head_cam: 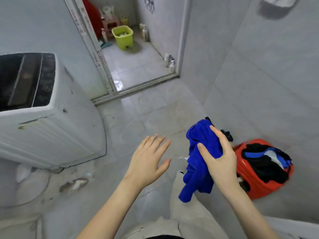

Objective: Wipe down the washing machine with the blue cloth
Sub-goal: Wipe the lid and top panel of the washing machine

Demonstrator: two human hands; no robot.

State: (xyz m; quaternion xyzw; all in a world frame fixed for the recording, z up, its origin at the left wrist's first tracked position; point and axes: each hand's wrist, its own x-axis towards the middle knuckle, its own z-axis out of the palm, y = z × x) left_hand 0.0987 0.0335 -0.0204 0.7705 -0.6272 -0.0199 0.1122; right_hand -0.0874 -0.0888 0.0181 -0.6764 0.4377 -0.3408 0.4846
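Observation:
A white top-loading washing machine [57, 131] with a dark lid stands at the left, its side panel scuffed. My right hand [220, 154] grips a bunched blue cloth [198, 163] that hangs down in folds at centre right, well apart from the machine. My left hand [148, 161] hovers flat with fingers spread and nothing in it, between the cloth and the machine's lower corner, touching neither.
A red basin [269, 188] of dark clothes sits on the floor by the right wall. Ahead, a door frame [103, 69] leads to a tiled room with a green bucket [123, 37] and bottles. A pale rounded object [22, 185] lies below the machine.

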